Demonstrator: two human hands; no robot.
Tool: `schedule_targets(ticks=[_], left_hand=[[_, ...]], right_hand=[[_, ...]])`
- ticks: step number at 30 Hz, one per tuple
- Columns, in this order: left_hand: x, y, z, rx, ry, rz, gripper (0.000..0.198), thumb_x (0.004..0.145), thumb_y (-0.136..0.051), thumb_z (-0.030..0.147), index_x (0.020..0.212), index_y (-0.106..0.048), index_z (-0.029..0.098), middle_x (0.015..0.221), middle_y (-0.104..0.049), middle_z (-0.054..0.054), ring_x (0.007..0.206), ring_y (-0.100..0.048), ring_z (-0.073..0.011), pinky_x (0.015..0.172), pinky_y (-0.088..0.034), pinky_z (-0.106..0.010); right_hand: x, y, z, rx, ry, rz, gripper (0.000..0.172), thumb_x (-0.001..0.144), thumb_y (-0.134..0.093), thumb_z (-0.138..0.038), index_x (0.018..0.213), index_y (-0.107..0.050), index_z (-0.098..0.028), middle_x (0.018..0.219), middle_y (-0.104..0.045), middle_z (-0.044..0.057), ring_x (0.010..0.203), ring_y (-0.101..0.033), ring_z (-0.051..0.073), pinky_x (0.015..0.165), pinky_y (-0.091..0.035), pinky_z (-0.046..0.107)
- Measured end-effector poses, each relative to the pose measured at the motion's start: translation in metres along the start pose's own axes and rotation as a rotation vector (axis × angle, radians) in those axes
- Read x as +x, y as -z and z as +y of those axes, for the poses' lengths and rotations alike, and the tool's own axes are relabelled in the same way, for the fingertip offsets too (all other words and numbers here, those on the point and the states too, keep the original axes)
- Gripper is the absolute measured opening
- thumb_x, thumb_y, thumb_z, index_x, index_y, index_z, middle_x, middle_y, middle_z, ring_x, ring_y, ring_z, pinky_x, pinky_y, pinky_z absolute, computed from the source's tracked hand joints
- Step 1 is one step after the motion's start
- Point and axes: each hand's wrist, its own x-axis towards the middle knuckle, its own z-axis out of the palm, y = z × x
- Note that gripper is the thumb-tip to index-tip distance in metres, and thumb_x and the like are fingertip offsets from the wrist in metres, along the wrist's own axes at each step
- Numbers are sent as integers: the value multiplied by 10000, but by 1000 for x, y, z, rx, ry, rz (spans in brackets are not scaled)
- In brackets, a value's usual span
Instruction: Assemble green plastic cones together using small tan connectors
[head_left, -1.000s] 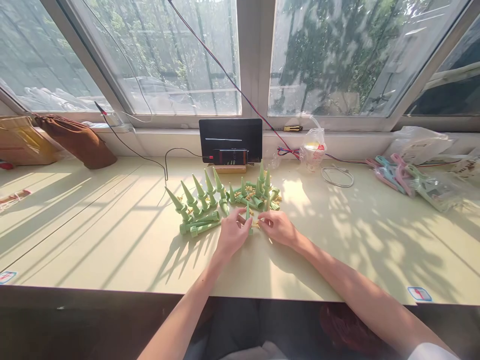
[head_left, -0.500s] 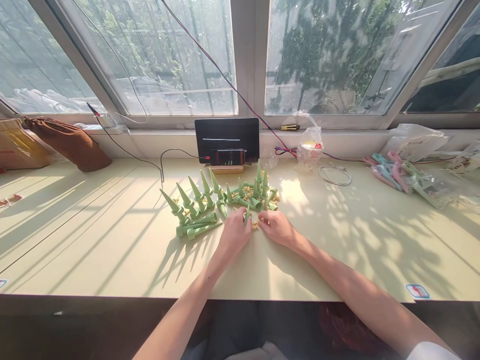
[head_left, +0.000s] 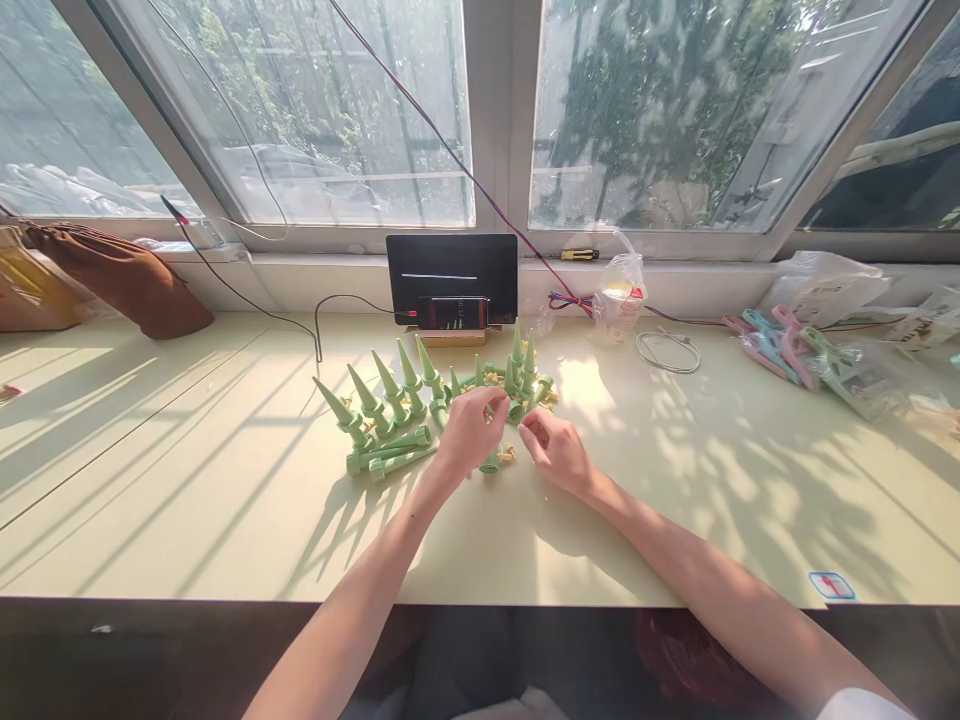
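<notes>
My left hand (head_left: 472, 428) hovers over the table with its fingers pinched together; what they hold, if anything, is hidden. Beneath it lies a green piece with a round end (head_left: 489, 464), partly covered by the hand. My right hand (head_left: 559, 452) is just to the right, fingers curled and thumb against them, with no object discernible in the pinch. Green plastic spikes (head_left: 388, 380) with collars stand in a slanted row to the left. In front of them, two green spikes (head_left: 401, 460) lie flat. More green spikes (head_left: 517, 355) stand behind my hands among small yellowish pieces (head_left: 551, 398).
A tablet (head_left: 454, 270) and a phone (head_left: 452, 313) lean on a stand at the back. A cup in a plastic bag (head_left: 621, 295), a coiled white cable (head_left: 669, 352) and coloured clips (head_left: 780, 345) lie to the right. A brown pouch (head_left: 142, 285) rests at the far left.
My left hand has risen away from the green spike it was at, which now lies beneath it. My right hand has shifted slightly right. The view has moved a little.
</notes>
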Motion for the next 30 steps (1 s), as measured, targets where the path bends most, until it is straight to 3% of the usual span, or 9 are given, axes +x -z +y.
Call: schedule_targets(ticks=[5, 10, 18, 30], left_hand=[[-4, -6, -6, -74, -99, -8, 187, 910, -532, 276, 860, -698, 204, 748, -662, -19, 534, -446, -113, 597, -404, -258], [-15, -6, -9, -77, -201, -133, 191, 916, -530, 269, 932, -711, 209, 828, -640, -41, 643, -535, -127, 620, -417, -253], [-17, -7, -6, -74, -210, -178, 233, 954, -509, 278, 878, -718, 209, 803, -614, -33, 664, -535, -126, 636, -414, -255], [-14, -7, -14, -160, -151, -209, 235, 955, -509, 299, 862, -701, 203, 774, -610, -33, 629, -508, -129, 620, -413, -254]], right_hand=[[0, 2, -7, 152, -69, 104, 187, 938, -498, -374, 872, -523, -201, 671, -562, -18, 540, -519, 125, 534, -419, 257], [-2, 0, -8, 302, -116, 152, 198, 944, -519, -409, 906, -511, -214, 735, -609, 2, 540, -563, 135, 544, -483, 282], [-4, -2, -10, 352, -105, 113, 205, 957, -510, -421, 931, -497, -218, 735, -628, -1, 511, -558, 121, 470, -445, 253], [-4, -1, -10, 287, -122, 93, 217, 958, -488, -424, 908, -508, -214, 741, -599, -8, 517, -564, 123, 496, -470, 259]])
